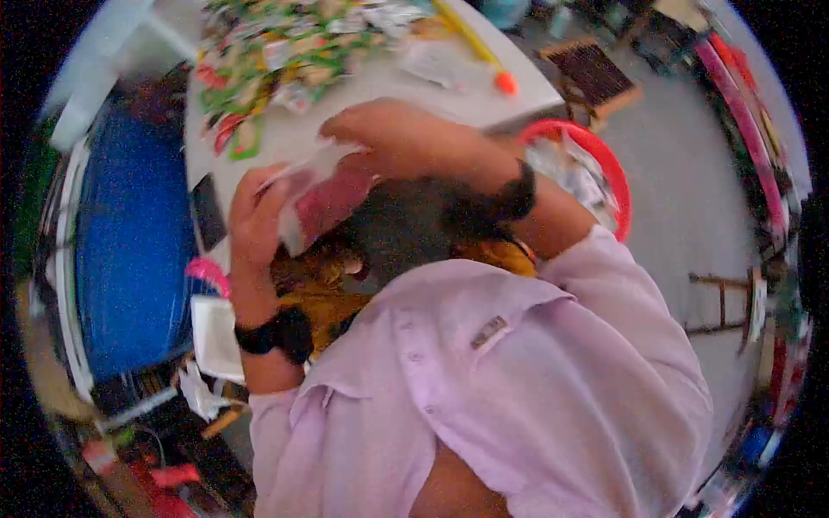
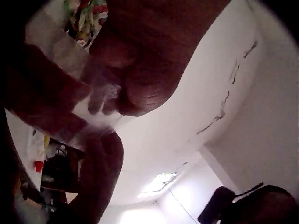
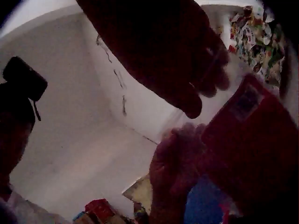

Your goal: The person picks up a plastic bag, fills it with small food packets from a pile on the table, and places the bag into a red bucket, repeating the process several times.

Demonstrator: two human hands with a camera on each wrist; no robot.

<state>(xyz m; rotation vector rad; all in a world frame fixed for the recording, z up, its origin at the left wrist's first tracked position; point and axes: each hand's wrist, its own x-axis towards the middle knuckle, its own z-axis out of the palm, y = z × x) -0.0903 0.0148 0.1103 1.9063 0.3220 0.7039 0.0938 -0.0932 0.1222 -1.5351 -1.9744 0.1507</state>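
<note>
A dark pinkish-red packet (image 1: 332, 205) in a clear plastic bag (image 1: 324, 164) is held between both hands, over the near edge of the white table (image 1: 345, 121). My left hand (image 1: 256, 220) grips the bag at its left side, thumb and fingers curled round it. The right hand (image 1: 397, 142) pinches the clear plastic at its upper end. In the right wrist view, the red packet (image 3: 252, 149) shows a small pale label. Stretched plastic (image 2: 100, 109) spans the gap between the hands in the left wrist view. Motion blurs the fingertips.
Small green, white and red packets (image 1: 294, 60) cover the table's far left. A yellow stick (image 1: 466, 34) with an orange tip lies near its right edge. A red basket (image 1: 622, 181) holding packets stands right; a blue panel (image 1: 129, 250) stands left.
</note>
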